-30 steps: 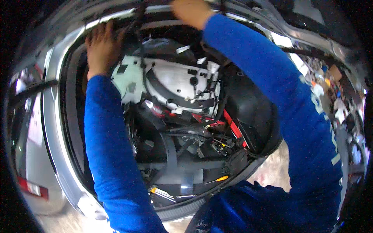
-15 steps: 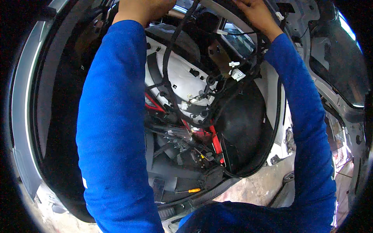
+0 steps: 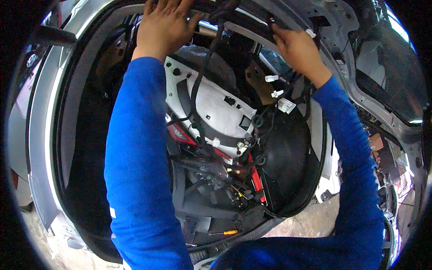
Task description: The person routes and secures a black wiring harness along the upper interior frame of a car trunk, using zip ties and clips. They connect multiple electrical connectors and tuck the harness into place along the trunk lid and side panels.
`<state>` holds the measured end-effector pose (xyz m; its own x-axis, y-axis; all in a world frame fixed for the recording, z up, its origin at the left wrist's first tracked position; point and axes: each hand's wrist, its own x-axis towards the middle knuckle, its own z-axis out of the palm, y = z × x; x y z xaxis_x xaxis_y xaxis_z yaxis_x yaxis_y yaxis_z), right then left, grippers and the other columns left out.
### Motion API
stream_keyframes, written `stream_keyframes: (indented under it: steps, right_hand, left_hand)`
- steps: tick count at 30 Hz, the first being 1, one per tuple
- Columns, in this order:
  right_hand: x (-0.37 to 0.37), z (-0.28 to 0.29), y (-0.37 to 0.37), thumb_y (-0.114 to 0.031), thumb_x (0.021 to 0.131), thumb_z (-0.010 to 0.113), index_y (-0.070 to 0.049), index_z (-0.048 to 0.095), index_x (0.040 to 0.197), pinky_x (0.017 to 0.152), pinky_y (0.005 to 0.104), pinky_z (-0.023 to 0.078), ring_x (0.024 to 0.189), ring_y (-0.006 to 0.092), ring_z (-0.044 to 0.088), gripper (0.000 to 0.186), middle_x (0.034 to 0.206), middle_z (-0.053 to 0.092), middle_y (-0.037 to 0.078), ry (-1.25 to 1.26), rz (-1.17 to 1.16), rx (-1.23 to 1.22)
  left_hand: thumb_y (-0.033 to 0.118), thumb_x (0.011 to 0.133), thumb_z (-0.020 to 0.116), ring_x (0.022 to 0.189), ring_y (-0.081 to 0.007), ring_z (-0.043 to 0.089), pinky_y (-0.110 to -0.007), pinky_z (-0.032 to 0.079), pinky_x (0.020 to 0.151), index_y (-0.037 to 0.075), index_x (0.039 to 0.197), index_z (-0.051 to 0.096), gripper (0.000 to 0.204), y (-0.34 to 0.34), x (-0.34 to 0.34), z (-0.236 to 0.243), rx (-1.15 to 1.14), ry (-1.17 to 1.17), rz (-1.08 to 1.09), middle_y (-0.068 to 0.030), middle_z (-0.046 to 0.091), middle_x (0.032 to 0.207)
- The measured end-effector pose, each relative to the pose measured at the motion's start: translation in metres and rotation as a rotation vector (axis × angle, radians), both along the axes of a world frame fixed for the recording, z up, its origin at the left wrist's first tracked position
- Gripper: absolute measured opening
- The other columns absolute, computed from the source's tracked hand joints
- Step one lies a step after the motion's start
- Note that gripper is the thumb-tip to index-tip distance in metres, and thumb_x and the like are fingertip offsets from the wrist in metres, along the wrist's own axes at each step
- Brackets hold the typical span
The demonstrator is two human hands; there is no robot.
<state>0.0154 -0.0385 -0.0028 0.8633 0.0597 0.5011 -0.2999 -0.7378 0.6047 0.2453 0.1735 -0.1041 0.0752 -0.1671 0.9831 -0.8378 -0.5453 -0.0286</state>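
Note:
In the head view, my left hand point(image 3: 165, 29) rests with spread fingers on the upper edge of a car's rear opening point(image 3: 238, 15), fingertips partly cut off. At the right of that edge, my right hand point(image 3: 297, 49) has its fingers curled near a small black piece; what it grips is unclear. A black wiring harness point(image 3: 210, 54) hangs down between both hands, with white connectors and tags point(image 3: 285, 105) on its right-hand branches. Below lies a white trim panel point(image 3: 220, 110).
The boot holds a red-and-black tail lamp point(image 3: 180, 134), red parts point(image 3: 255, 177), loose black parts and a yellow-handled screwdriver point(image 3: 229, 232). The raised tailgate point(image 3: 346, 54) arches over the top right. A silver body edge point(image 3: 42, 135) runs down the left.
Both hands have moved to the upper edge, the right one farther right than a second ago. The view has shifted, and more of the harness and tailgate shows.

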Motion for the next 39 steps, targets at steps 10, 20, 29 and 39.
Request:
stream_keyframes:
  steps: [10, 20, 29, 39]
  right_hand:
    - [-0.013, -0.057, 0.001, -0.021, 0.095, 0.061, -0.007, 0.068, 0.121, 0.071, 0.0521, 0.059, 0.08, 0.0416, 0.071, 0.029, 0.089, 0.072, 0.022, -0.41, 0.165, 0.133]
    - [0.004, -0.041, 0.0, -0.037, 0.094, 0.069, 0.0, 0.07, 0.117, 0.088, 0.0469, 0.055, 0.099, 0.0429, 0.07, 0.044, 0.104, 0.073, 0.025, -0.603, 0.368, 0.791]
    - [-0.03, -0.059, 0.02, -0.013, 0.095, 0.068, -0.005, 0.068, 0.121, 0.075, 0.0341, 0.053, 0.077, 0.0231, 0.065, 0.027, 0.091, 0.068, 0.012, -0.361, 0.766, 0.52]
    - [-0.049, -0.097, 0.037, -0.017, 0.084, 0.063, -0.004, 0.068, 0.109, 0.083, 0.039, 0.054, 0.093, 0.0269, 0.064, 0.028, 0.092, 0.063, 0.007, -0.11, 0.773, 0.293]
  left_hand:
    - [0.048, 0.098, 0.056, 0.134, -0.0342, 0.05, -0.053, 0.031, 0.116, 0.02, 0.14, 0.054, 0.051, -0.014, 0.01, -0.001, 0.015, -0.038, 0.107, -0.0124, 0.059, 0.137]
    - [0.047, 0.098, 0.056, 0.135, -0.0346, 0.049, -0.053, 0.03, 0.116, 0.014, 0.141, 0.052, 0.054, -0.01, -0.007, 0.007, 0.09, 0.043, 0.183, -0.0153, 0.057, 0.138]
    - [0.044, 0.097, 0.06, 0.136, -0.0415, 0.045, -0.053, 0.031, 0.115, 0.009, 0.143, 0.049, 0.059, -0.011, -0.002, 0.009, 0.165, 0.102, 0.198, -0.0207, 0.051, 0.143]
    - [0.017, 0.095, 0.07, 0.084, -0.0322, 0.066, -0.04, 0.05, 0.072, -0.002, 0.106, 0.065, 0.023, 0.024, -0.203, -0.036, 0.099, 0.619, -0.667, -0.0183, 0.063, 0.093]
